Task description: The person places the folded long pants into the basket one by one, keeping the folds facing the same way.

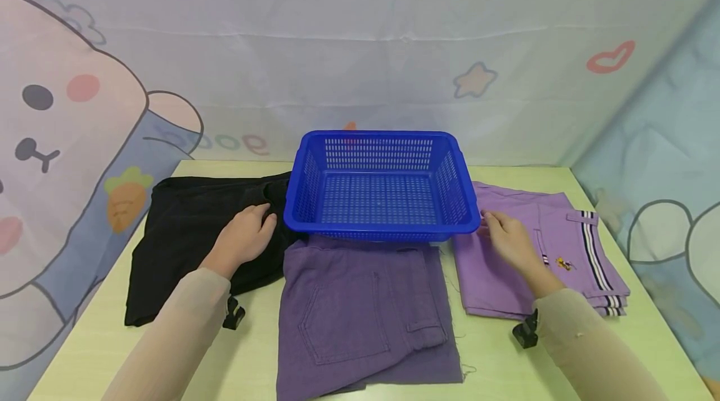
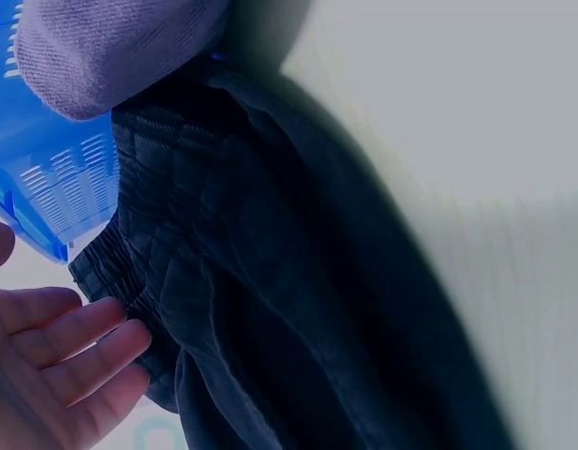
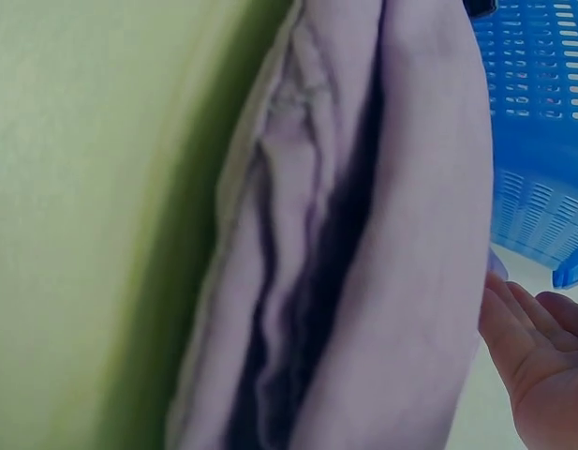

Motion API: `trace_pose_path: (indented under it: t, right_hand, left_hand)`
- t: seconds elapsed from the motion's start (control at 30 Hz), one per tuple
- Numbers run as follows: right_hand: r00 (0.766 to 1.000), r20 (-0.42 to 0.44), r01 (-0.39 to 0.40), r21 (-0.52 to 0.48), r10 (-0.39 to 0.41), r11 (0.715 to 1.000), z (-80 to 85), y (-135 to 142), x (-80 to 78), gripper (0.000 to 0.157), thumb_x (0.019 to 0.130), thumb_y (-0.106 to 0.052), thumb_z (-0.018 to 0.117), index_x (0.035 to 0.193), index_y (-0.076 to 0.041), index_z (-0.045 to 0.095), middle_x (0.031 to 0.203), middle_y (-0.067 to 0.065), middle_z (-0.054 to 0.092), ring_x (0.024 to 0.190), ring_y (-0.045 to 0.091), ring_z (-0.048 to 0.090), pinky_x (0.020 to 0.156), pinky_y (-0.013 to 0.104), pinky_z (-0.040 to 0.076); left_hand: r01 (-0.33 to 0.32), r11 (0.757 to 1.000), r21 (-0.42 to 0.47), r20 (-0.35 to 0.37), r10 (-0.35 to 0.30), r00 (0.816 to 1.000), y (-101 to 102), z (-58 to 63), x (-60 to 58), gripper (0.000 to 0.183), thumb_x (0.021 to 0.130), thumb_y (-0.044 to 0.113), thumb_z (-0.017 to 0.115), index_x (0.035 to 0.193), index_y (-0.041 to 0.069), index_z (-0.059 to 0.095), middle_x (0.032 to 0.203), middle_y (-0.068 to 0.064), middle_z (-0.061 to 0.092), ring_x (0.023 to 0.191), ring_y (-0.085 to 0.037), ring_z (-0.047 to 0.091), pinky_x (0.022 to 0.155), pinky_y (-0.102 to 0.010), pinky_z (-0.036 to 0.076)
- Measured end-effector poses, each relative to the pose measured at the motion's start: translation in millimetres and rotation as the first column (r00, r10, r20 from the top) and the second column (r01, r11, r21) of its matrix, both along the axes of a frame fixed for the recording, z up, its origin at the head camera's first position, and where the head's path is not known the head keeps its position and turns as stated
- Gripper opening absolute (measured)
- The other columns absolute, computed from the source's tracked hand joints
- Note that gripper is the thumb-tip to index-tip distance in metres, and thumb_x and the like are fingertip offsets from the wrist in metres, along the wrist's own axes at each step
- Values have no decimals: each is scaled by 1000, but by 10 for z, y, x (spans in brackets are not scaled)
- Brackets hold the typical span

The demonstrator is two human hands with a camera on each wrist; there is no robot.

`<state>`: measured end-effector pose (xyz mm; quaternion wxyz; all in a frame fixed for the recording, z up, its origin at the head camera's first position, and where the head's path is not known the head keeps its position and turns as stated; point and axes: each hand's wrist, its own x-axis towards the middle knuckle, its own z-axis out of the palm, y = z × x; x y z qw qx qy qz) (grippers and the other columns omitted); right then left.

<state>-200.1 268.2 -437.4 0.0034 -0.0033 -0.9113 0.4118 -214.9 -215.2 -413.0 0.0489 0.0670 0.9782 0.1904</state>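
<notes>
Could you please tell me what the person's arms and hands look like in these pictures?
The left hand and right hand are bare, with no gloves in sight. The left sleeve and right sleeve are long, plain and pale beige, reaching to the wrists. A small black device shows at the left wrist and another at the right. No cables are visible.

Long beige sleeves (image 1: 174,332) plus two small black wrist devices (image 1: 234,315)

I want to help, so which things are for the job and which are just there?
Likely for the job:
basket
black clothes by the left hand
dark purple clothes
light purple clothes by the right hand

Just there:
table
backdrop
</notes>
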Motion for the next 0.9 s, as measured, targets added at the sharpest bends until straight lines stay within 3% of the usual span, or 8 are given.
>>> trace_pose_path:
  t: [0.37,0.6,0.9]
  right_hand:
    - [998,64,36,-157,-26,987,-20,-63,23,50,103,-22,26,135,16,38,119,34,57,103,36,64,84,33,55]
    - [994,103,55,-203,-34,978,-17,-83,50,53,103,-25,27,132,17,41,115,35,59,91,23,68,77,28,56]
    - [989,143,91,-315,-47,945,-33,-112,71,51,103,-24,29,127,19,44,113,36,59,80,11,69,72,27,57]
  left_hand:
    - [8,999,35,-19,-7,1000,23,-15,7,55,100,32,31,140,-5,40,141,-27,42,131,-44,38,106,-57,32]
    - [15,999,43,-35,-13,999,33,-62,0,54,100,31,31,138,-5,42,139,-27,45,129,-43,41,106,-56,33]
    - [14,999,47,-39,-13,999,51,-65,12,52,100,30,32,137,-4,43,138,-26,46,129,-42,42,106,-56,34]
